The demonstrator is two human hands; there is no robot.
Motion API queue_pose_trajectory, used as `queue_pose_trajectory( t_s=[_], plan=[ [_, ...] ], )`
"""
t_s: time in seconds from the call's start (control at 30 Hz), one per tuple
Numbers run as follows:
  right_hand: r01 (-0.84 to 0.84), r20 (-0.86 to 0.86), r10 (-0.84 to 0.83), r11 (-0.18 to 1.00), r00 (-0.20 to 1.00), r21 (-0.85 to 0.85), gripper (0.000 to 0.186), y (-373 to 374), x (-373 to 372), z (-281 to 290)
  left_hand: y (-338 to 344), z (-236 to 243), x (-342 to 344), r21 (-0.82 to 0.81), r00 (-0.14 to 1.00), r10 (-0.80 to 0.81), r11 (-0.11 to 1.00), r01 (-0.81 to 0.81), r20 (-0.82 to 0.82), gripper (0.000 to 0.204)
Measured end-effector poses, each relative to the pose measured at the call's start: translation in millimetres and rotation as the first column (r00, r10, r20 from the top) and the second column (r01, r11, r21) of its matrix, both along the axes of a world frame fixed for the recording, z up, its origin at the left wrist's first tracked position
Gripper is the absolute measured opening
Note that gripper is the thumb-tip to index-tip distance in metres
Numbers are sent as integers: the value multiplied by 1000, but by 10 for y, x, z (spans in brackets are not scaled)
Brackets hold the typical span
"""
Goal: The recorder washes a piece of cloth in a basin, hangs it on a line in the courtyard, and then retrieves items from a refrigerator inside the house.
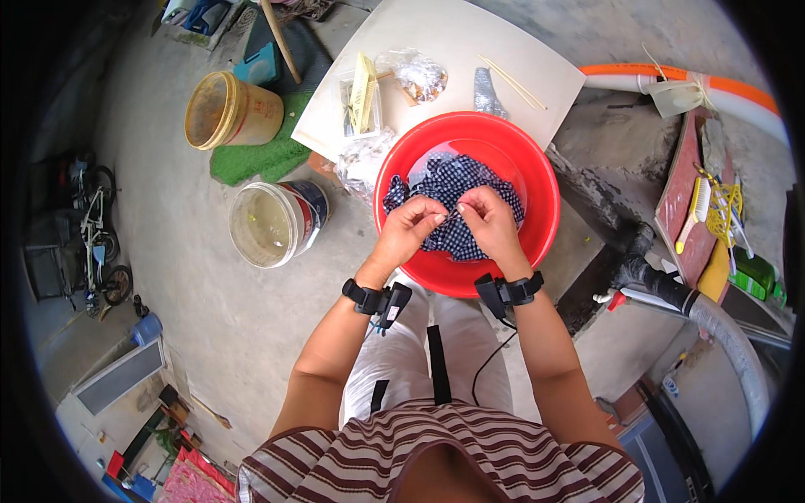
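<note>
A round red basin (pixel 549 197) stands in front of me. In it lies a wet-looking, dark blue and white checked cloth (pixel 470 180), bunched up. My left hand (pixel 411 225) and my right hand (pixel 489 220) are over the cloth, fingertips almost meeting. Each is closed in a pinch of thumb and forefinger. What they pinch is too small to make out; it may be a thin bit between the two hands. The cloth's lower part is partly hidden behind my hands.
Beyond the basin a pale board (pixel 453 33) carries a clear plastic box (pixel 348 105), crumpled plastic wrap (pixel 415 75) and chopsticks (pixel 513 82). To the left stand a white bucket (pixel 281 222) and a yellowish bucket (pixel 251 113). A yellow brush (pixel 694 214) and pipes are at the right.
</note>
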State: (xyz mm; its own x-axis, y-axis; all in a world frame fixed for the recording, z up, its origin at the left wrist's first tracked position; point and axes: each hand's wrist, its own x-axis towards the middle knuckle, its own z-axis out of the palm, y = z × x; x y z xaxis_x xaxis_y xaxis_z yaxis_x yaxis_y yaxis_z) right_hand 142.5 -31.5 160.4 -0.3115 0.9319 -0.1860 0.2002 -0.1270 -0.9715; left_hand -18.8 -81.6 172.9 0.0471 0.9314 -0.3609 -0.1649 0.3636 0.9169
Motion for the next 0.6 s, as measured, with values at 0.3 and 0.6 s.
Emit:
queue_pose_trajectory(
  t_s=[0.3,0.6],
  plan=[
    [-48,-122,29,986,992,-160,9,-1,45,-98,104,-163,181,55,999,19,998,-16,-42,12],
    [-114,-264,43,959,964,-260,12,6,110,18,151,-171,247,201,952,107,978,-50,-287,13]
  ],
)
